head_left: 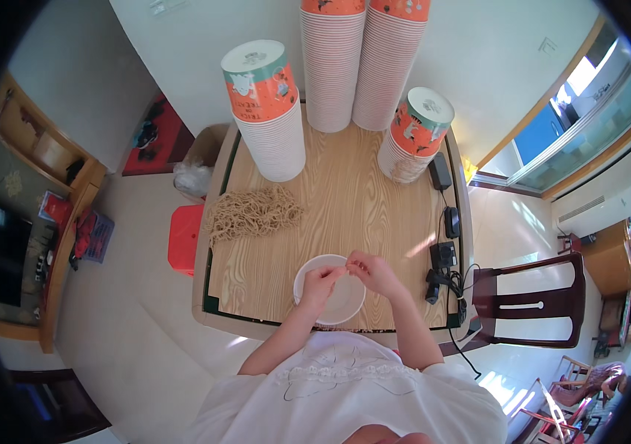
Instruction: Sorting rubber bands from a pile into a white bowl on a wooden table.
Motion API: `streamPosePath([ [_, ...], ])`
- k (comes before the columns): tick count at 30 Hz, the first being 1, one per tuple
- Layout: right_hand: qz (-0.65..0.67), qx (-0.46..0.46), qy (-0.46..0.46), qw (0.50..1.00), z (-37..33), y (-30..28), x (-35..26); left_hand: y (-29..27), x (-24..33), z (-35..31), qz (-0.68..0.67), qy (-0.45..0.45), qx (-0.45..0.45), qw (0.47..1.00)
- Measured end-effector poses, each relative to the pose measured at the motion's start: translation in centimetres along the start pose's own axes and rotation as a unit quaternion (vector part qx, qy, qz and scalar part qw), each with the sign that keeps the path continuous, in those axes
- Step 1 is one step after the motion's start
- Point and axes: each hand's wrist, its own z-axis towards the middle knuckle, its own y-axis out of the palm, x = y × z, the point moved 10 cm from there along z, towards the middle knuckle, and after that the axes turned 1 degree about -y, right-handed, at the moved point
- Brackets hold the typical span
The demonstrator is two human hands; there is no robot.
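Note:
A white round paper tub (340, 302) stands near the table's front edge, its pale inside facing up. Over its rim my left hand (321, 286) and my right hand (376, 275) meet, fingertips pinched together almost touching. Whatever sits between the fingers is too small to make out. Left of the tub and farther back lies a loose heap of tan twine loops (254, 213), apart from both hands.
Orange-and-white paper tub stacks stand at the table's back: a left stack (267, 133), two tall ones (334, 74) (389, 70) and a shorter right stack (413, 137). Black adapters and cables (443, 255) line the right edge. A chair (530, 300) stands right, a red stool (184, 238) left.

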Motion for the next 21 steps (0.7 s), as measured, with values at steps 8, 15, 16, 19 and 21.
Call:
streamPosePath([
  [8,-0.081,0.000,0.017,0.997,0.2,0.3,1.4,0.4,3.3,-0.3,0.257,0.261,0.051,0.929],
  [15,0.002,0.108,0.077,0.991,0.9,-2.6,5.3,-1.5,-1.1,2.0,0.167,0.091,0.071,0.979],
  [16,0.003,0.109,0.077,0.991,1.0,-2.5,5.9,-1.9,-2.6,2.3,0.132,0.013,0.073,0.988],
  [19,0.003,0.100,0.078,0.992,1.0,-2.1,7.2,-1.6,-3.3,2.6,0.113,-0.014,0.060,0.992],
  [21,0.037,0.098,0.094,0.990,0.8,-1.9,7.9,-1.3,-3.1,2.6,0.119,-0.003,0.056,0.991],
])
